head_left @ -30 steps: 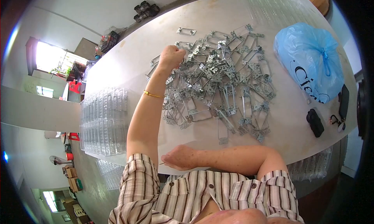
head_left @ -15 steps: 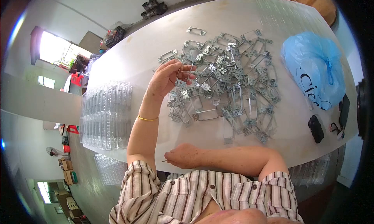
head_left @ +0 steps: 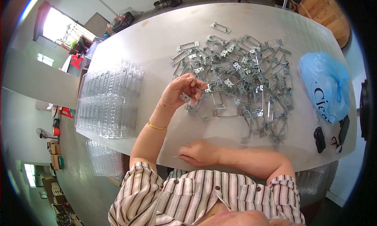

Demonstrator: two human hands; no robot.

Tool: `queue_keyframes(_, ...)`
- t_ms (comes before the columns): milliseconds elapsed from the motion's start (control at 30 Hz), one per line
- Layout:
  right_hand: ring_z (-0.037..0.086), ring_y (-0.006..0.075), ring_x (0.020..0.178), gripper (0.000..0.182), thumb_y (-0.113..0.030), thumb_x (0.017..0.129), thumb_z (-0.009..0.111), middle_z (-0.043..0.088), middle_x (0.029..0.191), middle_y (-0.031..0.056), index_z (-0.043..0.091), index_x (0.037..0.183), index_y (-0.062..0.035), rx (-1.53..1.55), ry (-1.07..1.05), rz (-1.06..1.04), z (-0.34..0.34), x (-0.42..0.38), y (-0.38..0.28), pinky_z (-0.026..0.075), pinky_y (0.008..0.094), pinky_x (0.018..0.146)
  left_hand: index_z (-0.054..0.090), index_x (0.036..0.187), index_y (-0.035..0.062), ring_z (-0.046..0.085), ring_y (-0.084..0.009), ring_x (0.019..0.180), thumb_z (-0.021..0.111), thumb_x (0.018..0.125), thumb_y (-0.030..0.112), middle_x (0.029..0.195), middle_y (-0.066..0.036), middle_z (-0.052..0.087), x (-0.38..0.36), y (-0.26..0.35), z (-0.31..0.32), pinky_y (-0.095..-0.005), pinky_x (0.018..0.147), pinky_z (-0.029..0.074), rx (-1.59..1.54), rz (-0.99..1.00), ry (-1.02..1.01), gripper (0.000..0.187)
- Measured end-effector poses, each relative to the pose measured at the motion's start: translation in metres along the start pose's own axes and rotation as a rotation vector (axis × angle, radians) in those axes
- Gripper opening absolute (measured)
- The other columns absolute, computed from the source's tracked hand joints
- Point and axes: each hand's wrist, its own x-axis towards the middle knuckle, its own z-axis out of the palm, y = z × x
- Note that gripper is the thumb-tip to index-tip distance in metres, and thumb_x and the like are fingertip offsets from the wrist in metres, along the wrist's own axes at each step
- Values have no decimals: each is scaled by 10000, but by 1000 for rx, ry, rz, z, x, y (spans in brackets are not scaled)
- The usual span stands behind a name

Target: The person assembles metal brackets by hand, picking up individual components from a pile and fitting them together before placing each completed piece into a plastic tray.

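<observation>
A loose heap of wire-frame metal brackets [head_left: 251,75] with flat punched end plates covers the middle of the white table. At the heap's near left edge my left hand [head_left: 178,92], a yellow bangle on its wrist, is closed round a metal bracket [head_left: 185,97]. One of its plates shows beneath the curled fingers; the rest is partly hidden. My right hand [head_left: 200,152] rests closed near the table's front edge. From its fingers pokes the tip of a thin, pale rod-like piece [head_left: 175,156], the remainder hidden in the hand.
Stacked clear plastic trays [head_left: 110,100] stand on the table's left side, with more trays [head_left: 104,157] lower down beside it. To the right are a knotted blue plastic bag [head_left: 326,86] and a small black object [head_left: 319,139]. A single bracket [head_left: 220,28] lies beyond the heap.
My left hand has drawn back slightly from the heap, its fingers now more curled around the bracket. My right hand stays near the front edge. The whole view has shifted a little.
</observation>
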Motion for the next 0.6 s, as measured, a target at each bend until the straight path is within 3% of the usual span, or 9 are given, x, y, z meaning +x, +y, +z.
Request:
queue_keyframes(67, 651, 354, 658, 85, -151, 952, 665, 657, 780, 147, 641, 1000, -85, 127, 55, 17, -8, 0, -5, 528, 435, 607, 512, 819, 66, 662, -249, 649, 528, 994, 221, 1022, -263, 678, -7, -5, -1, -312, 462, 498, 32, -49, -14, 234)
queue_keyframes(167, 640, 354, 649, 90, -142, 950, 674, 620, 726, 146, 621, 975, -74, 183, 64, 169, -24, 1, -21, 508, 434, 593, 517, 837, 56, 665, -249, 650, 540, 996, 236, 1036, -264, 671, -16, -15, -6, -308, 459, 503, -12, -69, -105, 241)
queue_keyframes(400, 633, 279, 615, 129, -59, 913, 709, 653, 773, 122, 645, 1023, -74, 0, 259, 173, -65, 14, -39, 499, 368, 562, 532, 868, 40, 680, -277, 669, 580, 996, 239, 1042, -275, 660, -35, -36, -18, -342, 488, 571, -190, -101, -231, 241)
queue_keyframes(467, 642, 187, 623, 145, -49, 933, 699, 684, 825, 94, 646, 1067, -52, -137, 478, 155, -75, 11, -37, 498, 309, 566, 540, 887, 33, 690, -286, 683, 589, 1000, 246, 1043, -288, 656, -39, -38, -18, -359, 498, 587, -170, -138, -223, 245)
queue_keyframes(600, 641, 111, 673, 138, -41, 965, 674, 696, 897, 71, 635, 1095, -16, -176, 648, 345, -87, -1, -36, 505, 260, 603, 554, 913, 28, 697, -283, 694, 586, 1006, 255, 1055, -306, 653, -42, -48, -17, -350, 499, 587, -229, -123, -262, 248)
